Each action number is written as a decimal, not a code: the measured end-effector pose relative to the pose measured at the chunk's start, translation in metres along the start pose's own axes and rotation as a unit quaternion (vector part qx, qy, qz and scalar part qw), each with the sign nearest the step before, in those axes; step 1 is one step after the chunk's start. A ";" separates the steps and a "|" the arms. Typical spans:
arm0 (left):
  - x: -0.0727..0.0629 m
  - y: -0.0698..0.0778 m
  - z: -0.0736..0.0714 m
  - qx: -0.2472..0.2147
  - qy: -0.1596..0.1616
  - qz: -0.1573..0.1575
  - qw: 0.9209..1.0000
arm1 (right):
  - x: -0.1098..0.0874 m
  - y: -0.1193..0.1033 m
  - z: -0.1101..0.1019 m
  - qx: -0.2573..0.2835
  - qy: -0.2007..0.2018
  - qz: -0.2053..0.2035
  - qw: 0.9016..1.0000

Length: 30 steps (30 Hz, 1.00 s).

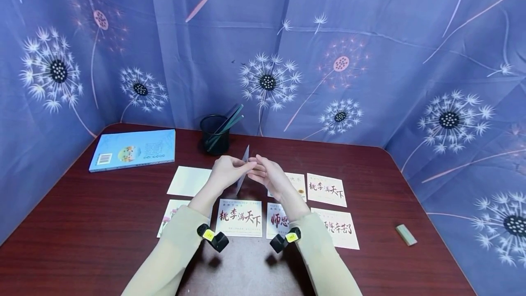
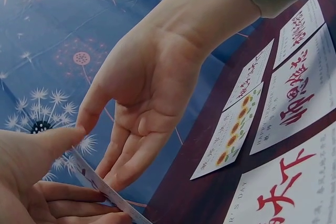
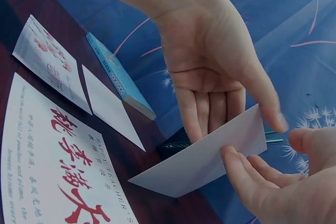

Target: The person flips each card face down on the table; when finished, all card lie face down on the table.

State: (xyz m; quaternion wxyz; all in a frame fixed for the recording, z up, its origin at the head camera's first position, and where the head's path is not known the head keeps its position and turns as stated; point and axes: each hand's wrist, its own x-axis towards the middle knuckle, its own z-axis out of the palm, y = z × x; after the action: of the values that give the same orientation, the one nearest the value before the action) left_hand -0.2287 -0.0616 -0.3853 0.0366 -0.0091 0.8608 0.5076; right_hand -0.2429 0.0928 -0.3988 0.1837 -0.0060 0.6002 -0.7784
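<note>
A thin white card (image 3: 210,153) is held up on edge above the table, its plain side facing the right wrist view. My left hand (image 1: 227,171) holds it, with the thumb at its upper edge and the fingers behind it. On the other side, fingertips of my right hand (image 3: 278,174) touch the plain face, and the right thumb stands apart from the card. Below the hands lies a card with red lettering (image 1: 240,218). A blank white card (image 1: 186,181) and a flower card (image 1: 170,209) lie to the left, and a sunflower card (image 2: 231,129) to the right.
More red-lettered cards (image 1: 326,190) lie in rows at the right. Behind the hands stands a black mesh pen cup (image 1: 213,131) with green pencils. A blue book (image 1: 133,150) lies back left, and a small pale green block (image 1: 406,235) near the right edge.
</note>
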 end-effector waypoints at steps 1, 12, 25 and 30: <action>0.000 0.000 0.000 0.007 0.003 0.005 1.000 | 0.000 0.000 0.000 -0.001 0.000 0.000 1.000; -0.002 -0.005 -0.008 -0.036 0.054 0.024 0.998 | -0.001 0.001 -0.001 -0.031 0.002 0.008 0.999; 0.003 -0.037 -0.005 -0.101 0.107 -0.036 0.988 | -0.001 0.012 -0.012 -0.054 0.015 0.016 0.998; 0.002 -0.048 -0.005 -0.094 0.099 -0.065 0.988 | -0.005 0.013 -0.018 -0.059 0.013 0.013 0.998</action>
State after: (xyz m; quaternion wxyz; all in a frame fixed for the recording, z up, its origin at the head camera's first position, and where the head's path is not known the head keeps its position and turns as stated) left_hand -0.2288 -0.0893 -0.4250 -0.0170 -0.1190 0.8060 0.5795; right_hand -0.2387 0.1089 -0.4148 0.1850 0.0008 0.6473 -0.7395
